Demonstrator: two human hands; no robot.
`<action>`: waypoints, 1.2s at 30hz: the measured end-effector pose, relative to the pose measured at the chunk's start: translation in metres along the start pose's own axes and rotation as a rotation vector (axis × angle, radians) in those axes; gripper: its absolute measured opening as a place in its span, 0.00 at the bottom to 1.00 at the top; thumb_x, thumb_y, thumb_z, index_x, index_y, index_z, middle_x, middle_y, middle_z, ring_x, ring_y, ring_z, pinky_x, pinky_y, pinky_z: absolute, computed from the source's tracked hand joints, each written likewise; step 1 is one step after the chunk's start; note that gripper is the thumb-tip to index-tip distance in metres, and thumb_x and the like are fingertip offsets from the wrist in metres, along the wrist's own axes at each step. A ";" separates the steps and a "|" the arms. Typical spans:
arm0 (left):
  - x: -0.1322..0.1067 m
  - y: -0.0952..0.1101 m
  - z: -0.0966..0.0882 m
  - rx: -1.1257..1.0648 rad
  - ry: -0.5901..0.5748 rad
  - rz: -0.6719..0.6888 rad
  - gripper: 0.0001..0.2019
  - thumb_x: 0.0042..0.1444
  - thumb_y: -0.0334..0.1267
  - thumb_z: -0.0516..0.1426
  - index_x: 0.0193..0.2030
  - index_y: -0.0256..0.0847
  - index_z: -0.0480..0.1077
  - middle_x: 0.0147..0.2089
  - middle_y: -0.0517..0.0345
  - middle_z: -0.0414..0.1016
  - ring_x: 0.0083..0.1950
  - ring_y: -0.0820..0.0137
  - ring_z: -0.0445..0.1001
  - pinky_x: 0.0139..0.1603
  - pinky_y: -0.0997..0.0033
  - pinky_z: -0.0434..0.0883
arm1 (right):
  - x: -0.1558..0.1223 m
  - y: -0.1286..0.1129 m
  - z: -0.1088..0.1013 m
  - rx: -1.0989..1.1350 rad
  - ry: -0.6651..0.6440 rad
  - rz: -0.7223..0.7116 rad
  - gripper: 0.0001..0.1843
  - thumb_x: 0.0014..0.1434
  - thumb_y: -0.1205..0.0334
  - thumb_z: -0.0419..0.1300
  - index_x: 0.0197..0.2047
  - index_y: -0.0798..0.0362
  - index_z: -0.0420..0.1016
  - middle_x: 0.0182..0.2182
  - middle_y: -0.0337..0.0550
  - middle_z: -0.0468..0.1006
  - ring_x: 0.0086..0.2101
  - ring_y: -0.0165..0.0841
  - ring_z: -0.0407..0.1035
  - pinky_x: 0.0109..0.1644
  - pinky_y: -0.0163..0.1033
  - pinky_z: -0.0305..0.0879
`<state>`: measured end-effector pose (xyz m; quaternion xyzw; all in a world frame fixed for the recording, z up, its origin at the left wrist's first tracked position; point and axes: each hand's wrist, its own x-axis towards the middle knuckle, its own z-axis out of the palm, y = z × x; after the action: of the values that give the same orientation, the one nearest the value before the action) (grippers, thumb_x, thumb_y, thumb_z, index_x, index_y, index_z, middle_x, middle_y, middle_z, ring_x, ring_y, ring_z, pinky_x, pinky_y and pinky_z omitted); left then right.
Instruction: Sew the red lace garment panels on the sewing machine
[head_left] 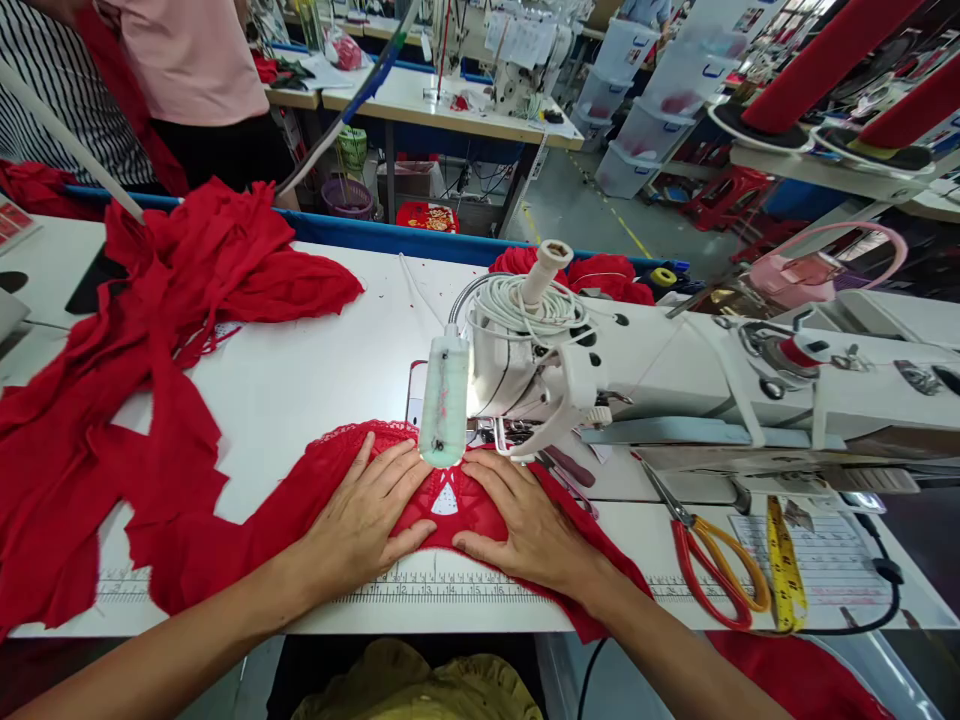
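Note:
A red lace garment (315, 490) lies spread over the sewing table, its middle part under the head of a white sewing machine (637, 350). Flat on its left side rests my left hand (375, 500), fingers stretched toward the machine. My right hand (517, 510) lies on the right side, fingers spread and fingertips close to the needle area. Between the two hands a small gap in the red cloth shows white. A pale green lamp (444, 400) hangs just above and hides the needle and part of the fingertips.
Piled red fabric (172, 330) covers the table's left. To the right lie scissors (712, 560) with red and orange handles, a yellow tape measure (784, 570) and a paper sheet (832, 560). Red thread cones (825, 65) stand upper right. A person in a pink top (187, 60) stands beyond.

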<state>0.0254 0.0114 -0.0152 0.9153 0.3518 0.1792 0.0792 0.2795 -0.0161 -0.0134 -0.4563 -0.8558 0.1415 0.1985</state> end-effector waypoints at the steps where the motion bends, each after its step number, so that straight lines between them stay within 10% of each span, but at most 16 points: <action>1: 0.000 0.000 0.000 0.002 0.007 0.000 0.28 0.68 0.48 0.51 0.69 0.34 0.58 0.62 0.42 0.72 0.64 0.53 0.68 0.72 0.41 0.53 | 0.000 0.000 0.000 0.001 0.000 0.007 0.38 0.60 0.47 0.65 0.67 0.55 0.60 0.60 0.58 0.71 0.60 0.48 0.66 0.63 0.61 0.64; 24: -0.003 -0.002 0.001 -0.008 -0.004 -0.023 0.30 0.68 0.51 0.52 0.71 0.37 0.55 0.63 0.46 0.72 0.65 0.54 0.67 0.71 0.44 0.55 | 0.002 -0.002 0.000 -0.017 0.024 -0.004 0.37 0.60 0.48 0.65 0.68 0.53 0.60 0.60 0.56 0.72 0.59 0.47 0.67 0.61 0.59 0.67; 36: 0.036 0.003 -0.042 -0.045 -0.047 -0.151 0.15 0.65 0.38 0.56 0.57 0.39 0.67 0.52 0.46 0.76 0.52 0.57 0.73 0.53 0.56 0.72 | 0.020 -0.015 -0.018 -0.489 0.223 0.084 0.12 0.68 0.65 0.54 0.51 0.56 0.75 0.45 0.56 0.78 0.48 0.49 0.69 0.50 0.53 0.64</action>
<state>0.0362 0.0340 0.0344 0.8882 0.4138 0.1590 0.1212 0.2664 -0.0062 0.0131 -0.5387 -0.8177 -0.1124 0.1690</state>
